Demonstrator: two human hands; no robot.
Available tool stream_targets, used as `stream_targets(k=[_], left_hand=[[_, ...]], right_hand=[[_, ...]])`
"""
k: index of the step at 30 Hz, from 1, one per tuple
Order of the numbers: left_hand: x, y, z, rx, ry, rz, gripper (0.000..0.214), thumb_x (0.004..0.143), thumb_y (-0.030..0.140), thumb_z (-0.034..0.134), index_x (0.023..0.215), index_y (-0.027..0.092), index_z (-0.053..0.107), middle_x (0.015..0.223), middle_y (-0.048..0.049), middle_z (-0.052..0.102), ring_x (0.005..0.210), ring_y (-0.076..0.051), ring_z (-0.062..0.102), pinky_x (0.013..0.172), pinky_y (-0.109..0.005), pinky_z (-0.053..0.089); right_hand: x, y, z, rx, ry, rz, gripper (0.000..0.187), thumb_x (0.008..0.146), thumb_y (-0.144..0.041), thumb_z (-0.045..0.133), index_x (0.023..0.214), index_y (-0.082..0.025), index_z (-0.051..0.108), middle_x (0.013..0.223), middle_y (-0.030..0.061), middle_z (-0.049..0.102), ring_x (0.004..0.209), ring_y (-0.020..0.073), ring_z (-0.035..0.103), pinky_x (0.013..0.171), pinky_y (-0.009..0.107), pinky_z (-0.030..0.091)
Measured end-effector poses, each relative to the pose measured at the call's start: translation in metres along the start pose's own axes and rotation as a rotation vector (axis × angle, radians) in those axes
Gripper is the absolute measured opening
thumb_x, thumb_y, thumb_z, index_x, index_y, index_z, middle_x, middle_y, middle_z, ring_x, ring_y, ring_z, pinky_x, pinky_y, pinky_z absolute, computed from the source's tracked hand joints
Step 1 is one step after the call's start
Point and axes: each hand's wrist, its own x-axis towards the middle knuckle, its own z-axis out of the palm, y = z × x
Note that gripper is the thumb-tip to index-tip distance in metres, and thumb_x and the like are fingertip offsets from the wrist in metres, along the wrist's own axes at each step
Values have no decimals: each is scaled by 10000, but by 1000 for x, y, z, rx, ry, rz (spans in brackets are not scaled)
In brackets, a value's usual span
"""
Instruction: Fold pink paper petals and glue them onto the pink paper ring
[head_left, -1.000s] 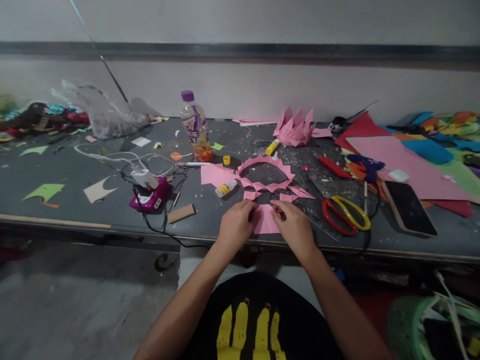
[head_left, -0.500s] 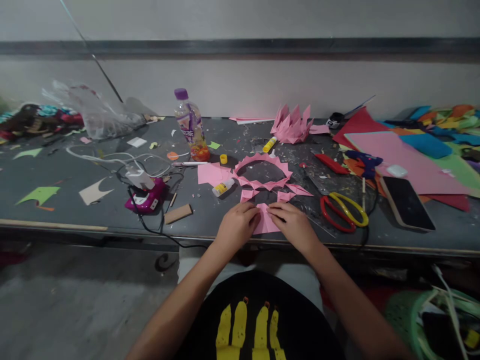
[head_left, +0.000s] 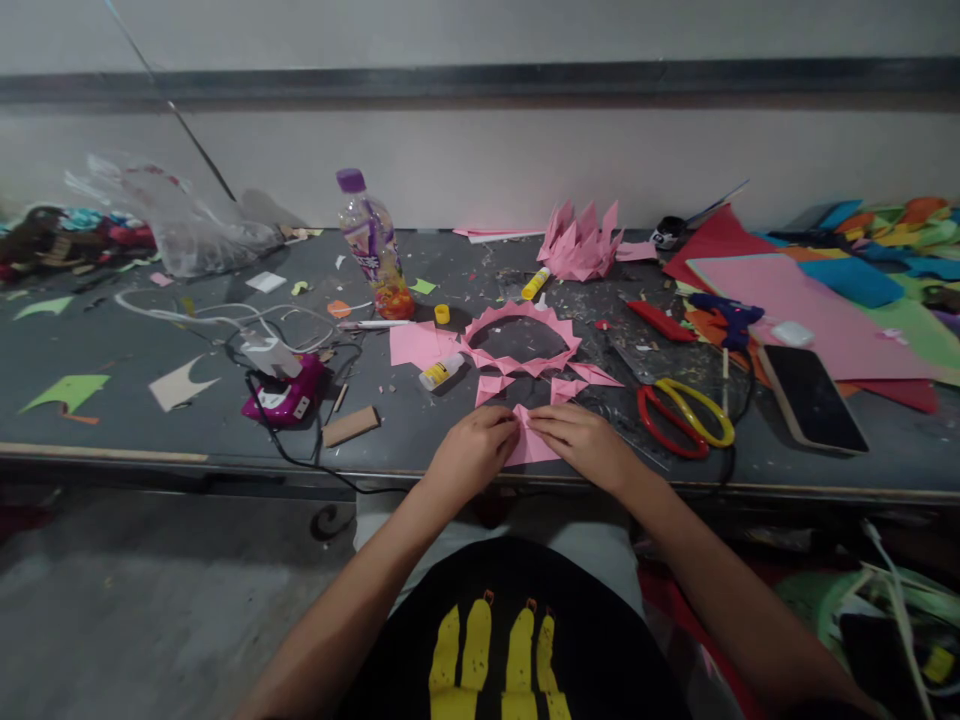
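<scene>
A small piece of pink paper (head_left: 531, 447) lies at the table's front edge, its upper part folded toward a point. My left hand (head_left: 480, 446) grips its left side, fingers curled and pressed together. From the right, my right hand (head_left: 576, 438) pinches the fold near the top. Just beyond my fingers sit folded pink pieces (head_left: 568, 389), and behind them a ring of pointed pink paper units (head_left: 521, 340). A glue bottle (head_left: 442, 372) lies left of the ring beside a flat pink sheet (head_left: 420, 345). Part of the held paper is hidden by my fingers.
Red-and-yellow scissors (head_left: 684, 415) and a phone (head_left: 812, 398) lie to the right. A glue gun (head_left: 727, 315) rests near coloured sheets (head_left: 817, 310). At the back stand a drink bottle (head_left: 376, 250) and a pink paper lotus (head_left: 579, 243). A purple power socket (head_left: 289, 392) with cables is on the left.
The pink paper's top corners have been folded inward into more of a point, and my right fingers have shifted slightly left over it. The whole view has shifted a little.
</scene>
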Motion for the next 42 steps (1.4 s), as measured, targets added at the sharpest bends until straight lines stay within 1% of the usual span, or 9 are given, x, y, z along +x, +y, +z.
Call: stream_targets(k=[4,9,13,17,23,29,36,39,42], left_hand=[[1,1,-2,6,-27,16,168,870,145,510,907,154,674,970,-78,665,884,-178,621,820,-314,529],[1,1,-3,-1,-47,38,164,869,143,513,905,142,672,968,-80,660,899,-184,615,829,-310,522],[1,1,-4,-16,-58,35,156,859,141,527,917,142,672,971,-77,658,909,-185,612,838,-307,519],[1,1,-3,-31,-66,51,160,857,138,524,912,133,673,962,-78,661,905,-188,612,833,-310,521],[1,1,-2,-36,-51,63,167,860,144,515,898,141,678,952,-76,663,900,-184,613,835,-307,517],[1,1,-3,-38,-74,58,184,870,146,492,887,140,675,947,-78,660,896,-185,610,835,-309,514],[1,3,-4,-57,-77,58,172,875,178,491,885,137,658,930,-81,651,902,-187,600,837,-309,505],[3,5,-6,-44,-73,72,163,867,160,483,897,138,642,994,-90,648,946,-192,589,878,-325,483],[5,6,-8,-1,-87,75,171,854,159,485,959,157,621,1093,-90,641,1025,-207,562,919,-362,449]], right_hand=[[2,0,-2,10,-52,31,273,894,-172,467,993,-241,712,1044,59,700,980,188,640,892,367,529],[4,0,-6,51,-74,0,270,904,-189,455,978,-225,712,1028,67,697,962,185,637,883,354,523],[4,1,-6,75,-60,-30,261,902,-182,458,970,-215,707,1007,69,695,935,176,640,858,333,526],[2,4,-4,78,-34,-62,260,893,-163,456,958,-185,707,1000,86,694,937,182,638,855,342,524],[1,3,-3,59,-35,-44,260,856,-143,476,949,-201,712,1019,82,693,959,189,635,864,366,523],[1,2,-4,62,-49,-25,272,857,-146,465,948,-221,711,1023,69,692,965,187,634,872,375,521],[1,0,-5,70,-43,-45,245,869,-156,466,912,-192,705,1010,89,684,960,190,624,858,370,517],[3,0,-6,57,-40,-58,238,863,-153,472,912,-188,702,1008,93,681,958,194,621,848,374,515],[4,-3,-8,27,-56,-58,238,846,-142,480,907,-203,702,1013,80,687,962,194,617,855,380,501]])
